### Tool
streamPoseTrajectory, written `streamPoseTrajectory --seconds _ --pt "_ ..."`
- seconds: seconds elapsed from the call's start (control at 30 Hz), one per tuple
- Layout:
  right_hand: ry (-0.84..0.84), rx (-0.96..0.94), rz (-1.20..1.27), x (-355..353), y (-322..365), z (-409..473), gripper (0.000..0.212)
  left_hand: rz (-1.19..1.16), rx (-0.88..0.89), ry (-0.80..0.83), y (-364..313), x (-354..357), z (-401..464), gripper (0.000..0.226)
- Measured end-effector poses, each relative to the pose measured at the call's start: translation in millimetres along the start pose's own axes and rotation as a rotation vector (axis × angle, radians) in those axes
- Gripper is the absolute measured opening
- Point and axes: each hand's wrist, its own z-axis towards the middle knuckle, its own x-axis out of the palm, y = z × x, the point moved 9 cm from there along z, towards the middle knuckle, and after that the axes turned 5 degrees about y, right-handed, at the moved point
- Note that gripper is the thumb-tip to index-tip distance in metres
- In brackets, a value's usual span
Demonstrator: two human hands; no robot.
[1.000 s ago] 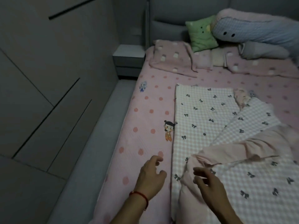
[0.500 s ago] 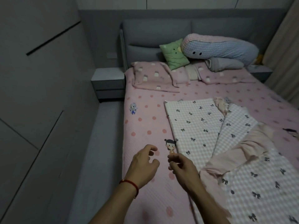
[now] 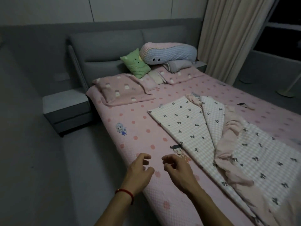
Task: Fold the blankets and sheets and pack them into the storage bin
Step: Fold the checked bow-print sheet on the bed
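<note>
A checked blanket with small dark bows (image 3: 192, 128) lies partly folded on the right half of the bed, its pink underside (image 3: 228, 144) turned up along a diagonal fold. My left hand (image 3: 140, 168), with a red string at the wrist, hovers over the pink dotted bed sheet (image 3: 138, 141) near the bed's left edge. My right hand (image 3: 177, 168) hovers beside it, just left of the blanket's near edge. Both hands have loosely curled fingers and hold nothing. No storage bin is in view.
Pink pillows (image 3: 123, 88), a green cushion (image 3: 135, 64), a long blue-and-pink plush (image 3: 169, 53) and a folded grey blanket (image 3: 177, 65) sit at the grey headboard. A grey nightstand (image 3: 66, 108) stands left of the bed. A curtain (image 3: 228, 38) and lamp base (image 3: 285, 92) are at right.
My right hand has let go of the blanket's pink edge and moved left beside my left hand. My view has lifted and turned right, showing the curtain and window.
</note>
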Motion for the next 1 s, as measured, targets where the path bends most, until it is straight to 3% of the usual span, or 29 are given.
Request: streamPoseTrajectory --seconds 0.17,0.37,0.6,0.83,1.0 --pt "-0.180 0.109 0.047 -30 -10 -4 0.022 0.064 0.110 0.102 -21 -30 34 0.032" --pt "-0.358 0.319 0.188 -46 -59 6 0.020 0.132 0.224 0.279 -63 0 86 0.037" --pt "-0.364 0.436 0.400 -21 -98 116 0.013 0.327 0.217 0.328 -61 -25 203 0.045" --pt "-0.373 0.474 0.433 -32 -78 225 0.013 0.433 0.166 0.373 -65 -69 352 0.044" --pt "-0.563 0.531 0.391 -59 -67 303 0.014 0.407 0.190 0.566 -72 -45 473 0.048"
